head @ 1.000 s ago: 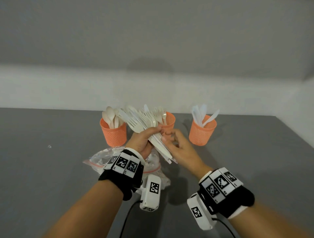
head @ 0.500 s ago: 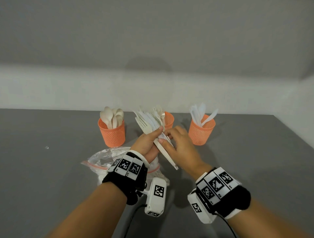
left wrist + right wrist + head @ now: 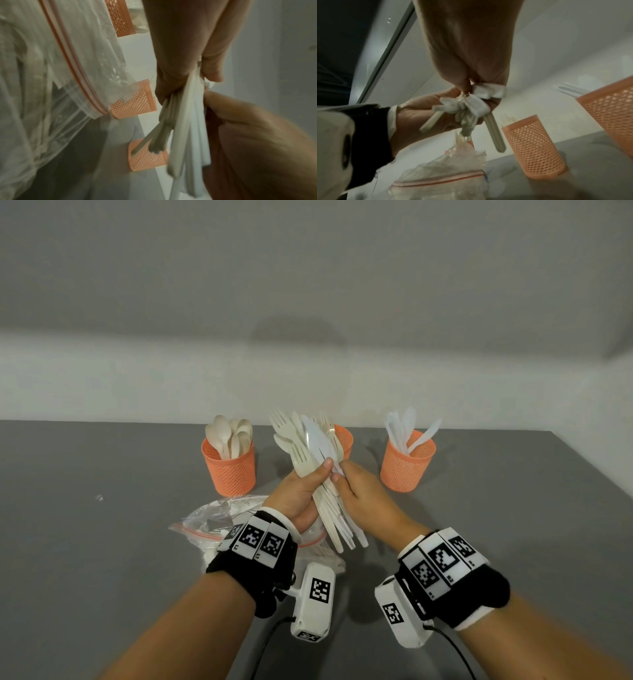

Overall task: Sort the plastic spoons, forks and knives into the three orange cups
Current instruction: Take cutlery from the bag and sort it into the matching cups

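Note:
My left hand (image 3: 301,491) grips a bundle of white plastic cutlery (image 3: 308,453), mostly forks with a clear knife on top, held upright above the table. My right hand (image 3: 356,491) pinches the bundle's handles from the right; the handles (image 3: 467,108) splay out below both hands. Three orange mesh cups stand behind: the left cup (image 3: 230,470) holds spoons, the middle cup (image 3: 344,440) sits partly hidden behind the bundle with forks in it, the right cup (image 3: 406,463) holds knives.
A clear zip bag (image 3: 219,518) with an orange seal lies on the grey table (image 3: 85,542) under my left wrist. A white wall runs behind the cups. The table's right edge slants past the knife cup.
The bundle has tilted from a left lean to nearly upright and fanned wider. Both hands have closed in together around its handles.

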A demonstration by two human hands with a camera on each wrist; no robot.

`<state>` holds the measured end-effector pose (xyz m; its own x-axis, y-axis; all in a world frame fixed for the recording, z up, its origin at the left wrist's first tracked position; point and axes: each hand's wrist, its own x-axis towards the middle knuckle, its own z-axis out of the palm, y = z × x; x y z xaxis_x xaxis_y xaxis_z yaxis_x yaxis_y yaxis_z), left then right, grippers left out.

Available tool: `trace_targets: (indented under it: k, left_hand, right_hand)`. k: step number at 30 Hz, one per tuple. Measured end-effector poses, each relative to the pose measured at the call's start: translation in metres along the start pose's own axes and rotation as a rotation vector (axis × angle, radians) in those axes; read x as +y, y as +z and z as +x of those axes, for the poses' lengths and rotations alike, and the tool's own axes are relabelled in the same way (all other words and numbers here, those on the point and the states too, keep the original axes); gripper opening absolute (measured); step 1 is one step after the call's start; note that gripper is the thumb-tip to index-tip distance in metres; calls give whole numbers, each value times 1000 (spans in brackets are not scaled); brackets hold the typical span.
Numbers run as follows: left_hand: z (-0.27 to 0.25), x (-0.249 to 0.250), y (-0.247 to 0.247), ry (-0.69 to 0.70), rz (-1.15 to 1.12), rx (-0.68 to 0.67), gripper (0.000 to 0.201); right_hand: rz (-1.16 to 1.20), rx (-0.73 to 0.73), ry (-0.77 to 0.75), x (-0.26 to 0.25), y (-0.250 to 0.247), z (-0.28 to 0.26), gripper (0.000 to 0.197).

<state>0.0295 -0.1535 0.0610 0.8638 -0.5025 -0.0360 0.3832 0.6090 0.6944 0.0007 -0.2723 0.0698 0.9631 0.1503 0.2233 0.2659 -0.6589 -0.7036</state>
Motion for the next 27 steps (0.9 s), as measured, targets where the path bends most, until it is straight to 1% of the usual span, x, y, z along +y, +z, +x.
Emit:
trace_targets:
  k: [3,6,10,12,14,16,21,23,25,27]
  left_hand:
    - [0,-1,0,-12,-10,0,35]
    - [2,-1,-1,-29,-5,29,28]
    - [3,-2,1,-41,42,81,26]
    - [3,-3,2,-44,48,92,29]
    - [3,-2,3,-53,70,87,36]
    - [3,-1,5,-59,76,68,38]
    - [7,-4,7,-31,101,48,37]
    - [10,-5,6,-29,110,63,37]
    - [10,-4,7,-31,125,54,34]
    - [11,-3,8,-37,143,46,34]
  right_hand:
    - [47,21,25,0,0,-1,19]
    - [118,39,38,-1,0,-2,21]
    - [175,53,65,-1,-3,-2,23]
    - [226,50,105,-1,-5,-2,26]
    - [364,65,170,-1,-6,-2,29]
    - [456,79,215,-2,-8,-3,31]
    - [414,92,204,1,-10,0,33]
    - [411,97,202,4,-10,1,30]
    - [473,96,213,5,-11,1,19]
    - [535,84,188,5,-14,0,18]
